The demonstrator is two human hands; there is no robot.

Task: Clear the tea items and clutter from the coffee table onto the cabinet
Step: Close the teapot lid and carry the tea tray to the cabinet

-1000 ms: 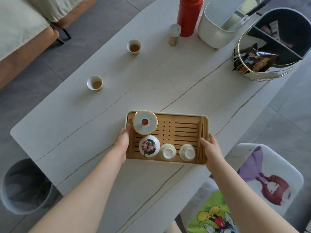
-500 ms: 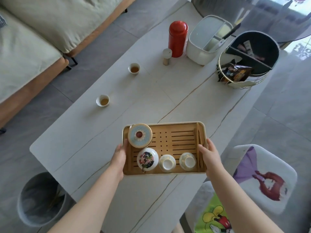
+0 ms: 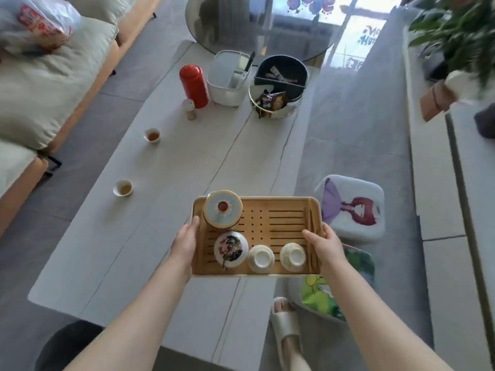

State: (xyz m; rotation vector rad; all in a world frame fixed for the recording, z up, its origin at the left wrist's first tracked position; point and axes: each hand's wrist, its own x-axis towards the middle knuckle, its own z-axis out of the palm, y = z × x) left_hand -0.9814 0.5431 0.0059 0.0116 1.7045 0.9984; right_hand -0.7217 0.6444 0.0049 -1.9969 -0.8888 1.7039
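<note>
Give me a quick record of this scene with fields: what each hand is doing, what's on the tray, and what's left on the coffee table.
left hand: grips the left edge of the bamboo tray
right hand: grips the tray's right edge
on tray: lidded bowl, flowered pot, two upturned cups
left on coffee table: two cups of tea, red flask, small shaker, white caddy, round snack basket
tray position: partly over the table's right edge
</note>
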